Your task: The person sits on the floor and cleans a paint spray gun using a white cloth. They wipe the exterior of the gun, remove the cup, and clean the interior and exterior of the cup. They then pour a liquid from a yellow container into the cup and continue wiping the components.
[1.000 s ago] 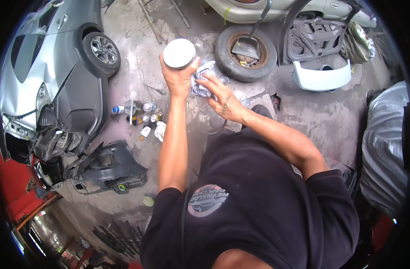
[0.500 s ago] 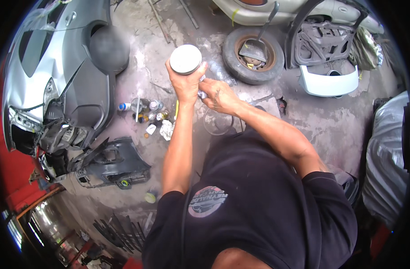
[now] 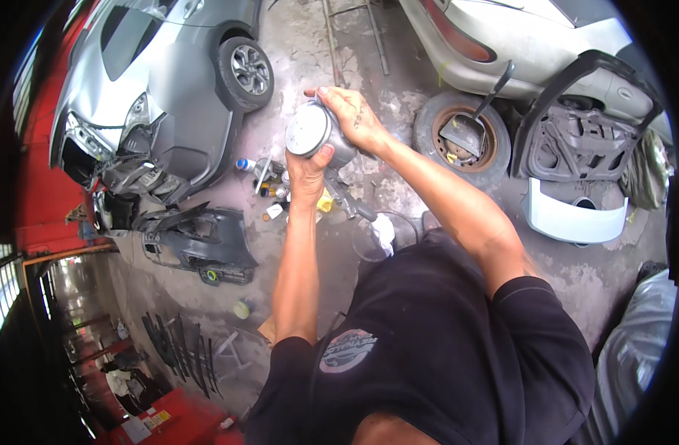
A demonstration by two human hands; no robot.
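Note:
Both my hands are on a round grey spray-gun cup with a white lid point(image 3: 308, 129), held out in front of me and tilted so its side shows. My left hand point(image 3: 307, 178) grips it from the near side, thumb against the lid's edge. Curled over the far right side is my right hand point(image 3: 358, 122). A bit of whitish cloth point(image 3: 313, 98) shows by its fingertips, pressed against the cup; most of it is hidden. Below the cup, a grey gun-like handle point(image 3: 347, 199) sticks out toward me, partly covered.
Bottles and small containers point(image 3: 269, 182) stand on the floor beyond my left forearm. A silver car point(image 3: 176, 81) with its front torn open is at left. At right are a tyre point(image 3: 428, 130) with a dustpan on it, a door panel point(image 3: 558, 144) and a pale blue spoiler point(image 3: 573, 215).
My right hand has moved from below the cup up to its far right side. The cup has tipped and come slightly nearer, showing its side. The whole view has shifted.

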